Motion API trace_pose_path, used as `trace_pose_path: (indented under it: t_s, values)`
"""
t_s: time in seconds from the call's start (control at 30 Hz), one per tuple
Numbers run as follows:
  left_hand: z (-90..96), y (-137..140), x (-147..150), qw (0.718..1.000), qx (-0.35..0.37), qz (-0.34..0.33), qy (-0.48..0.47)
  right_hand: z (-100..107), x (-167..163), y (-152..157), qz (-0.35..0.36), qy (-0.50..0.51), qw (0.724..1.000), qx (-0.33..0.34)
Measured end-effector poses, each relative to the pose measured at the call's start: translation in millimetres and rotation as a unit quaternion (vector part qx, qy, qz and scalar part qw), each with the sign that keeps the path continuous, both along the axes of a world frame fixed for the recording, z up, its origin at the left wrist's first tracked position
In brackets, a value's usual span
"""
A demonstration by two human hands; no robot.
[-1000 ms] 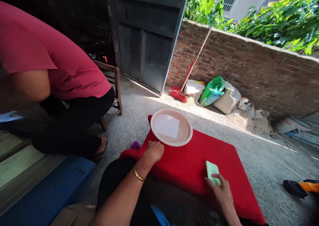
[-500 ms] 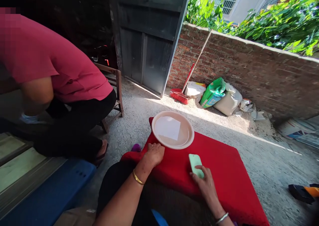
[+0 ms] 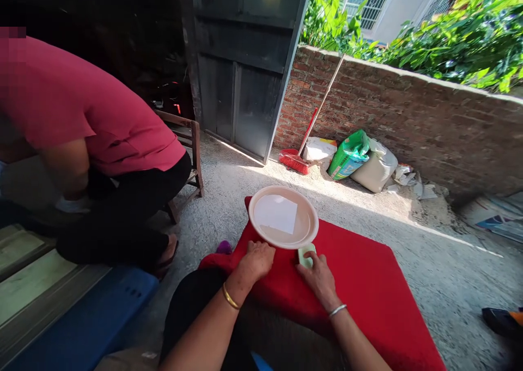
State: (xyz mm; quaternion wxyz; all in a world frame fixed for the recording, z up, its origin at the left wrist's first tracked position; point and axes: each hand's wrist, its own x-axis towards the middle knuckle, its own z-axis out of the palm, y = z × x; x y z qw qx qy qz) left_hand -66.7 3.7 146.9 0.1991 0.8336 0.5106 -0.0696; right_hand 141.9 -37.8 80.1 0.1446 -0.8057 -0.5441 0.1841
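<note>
My left hand is closed, knuckles up, on the red cloth just below the basin's near edge. What its fingers hold, if anything, is hidden. In front of it stands a round, pale pink basin with a white square sheet lying inside. My right hand grips a pale mint-green phone case between thumb and fingers, close to the basin's near right rim. Whether a phone is inside the case I cannot tell.
A person in a red shirt bends over at the left, by a wooden chair. A blue bench-like surface lies lower left. A red broom, a green sack and a whitish sack rest against the brick wall.
My right hand has moved forward and left with the phone case, up to the basin's rim. My left hand has barely shifted. The person at the left has moved their arms slightly.
</note>
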Motion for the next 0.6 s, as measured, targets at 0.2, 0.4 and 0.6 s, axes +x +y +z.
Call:
trace_pose_path:
  t_s: [0.2,0.4,0.6]
  values:
    - [0.7,-5.1,3.7,1.0,-0.003,-0.008,-0.011,-6.6,16.8,-65.5,0.059,0.165,0.982,0.072]
    - [0.4,-5.9,8.5,1.0,-0.007,-0.013,-0.01,-6.0,115.9,-77.5,-0.251,0.033,0.966,0.053]
    - [-4.3,-2.2,17.1,0.999,-0.011,-0.033,0.018,-26.9,6.9,-90.5,0.024,0.106,0.99,0.084]
